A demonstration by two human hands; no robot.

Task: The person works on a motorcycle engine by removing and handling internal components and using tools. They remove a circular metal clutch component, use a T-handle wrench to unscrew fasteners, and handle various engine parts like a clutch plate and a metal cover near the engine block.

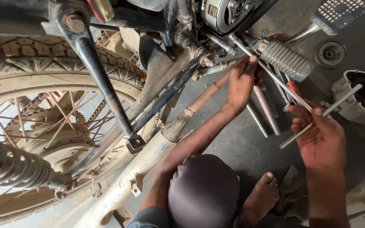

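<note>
Head view: a person squats beside a motorcycle and works under its engine, near the ribbed footrest [287, 60], which I take as landmark.
Rear wheel [43, 105]: far left of the footrest, dusty tyre, spokes and a coil spring in front.
Exhaust pipe [148, 164]: runs from lower left up toward the footrest, muddy.
Kickstand arm [102, 80]: black bar left of the footrest, crossing the wheel.
Engine cover [360, 97]: lies on the floor right of the footrest, open side up.
Round disc part [329, 53]: on the floor just right of the footrest.
Loose rods [265, 112]: lie on the floor below the footrest.
Left hand [241, 82]: just left of the footrest, fingers closed around the upper part of the long rod near the engine.
Long rod [275, 78]: passes just beside the footrest, from the engine down to the right hand.
Right hand [320, 135]: below and right of the footrest, clenched on a T-handle wrench [322, 115].
How to do well: I judge the rod should stay straight in line with its seat, the left hand steadying while the right turns gently.
In the way: the footrest and the pedal bars crowd the rod; the person's knee [203, 190] blocks the view below.
</note>
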